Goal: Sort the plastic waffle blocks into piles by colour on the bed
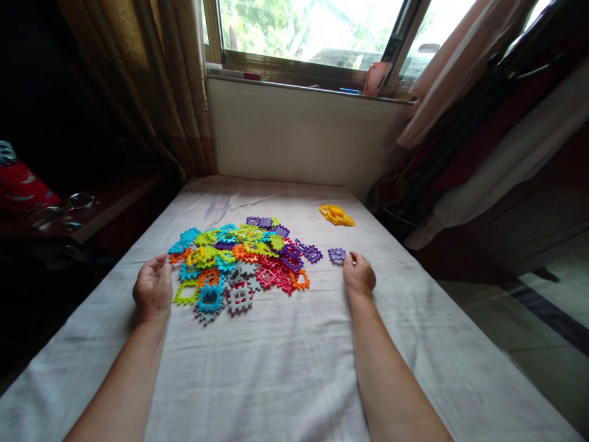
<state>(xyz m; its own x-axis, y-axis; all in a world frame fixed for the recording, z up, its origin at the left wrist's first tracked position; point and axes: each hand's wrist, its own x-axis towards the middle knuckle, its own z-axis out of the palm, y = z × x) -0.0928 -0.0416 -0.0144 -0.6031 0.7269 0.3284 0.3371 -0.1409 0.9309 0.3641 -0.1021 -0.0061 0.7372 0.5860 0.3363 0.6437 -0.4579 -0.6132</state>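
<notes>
A heap of flat plastic interlocking squares in blue, green, orange, red, purple and grey lies on a white sheet. My left hand rests at the heap's left edge, fingers curled, beside an orange and a blue piece. My right hand rests to the right of the heap, fingertips touching a single purple square, fingers bent. A small pile of yellow squares sits apart, further back on the right.
The sheet covers a bed that runs up to a white wall under a window. Curtains hang at the left and right. A dark side table with glasses stands on the left. A tiled floor drops off at the right.
</notes>
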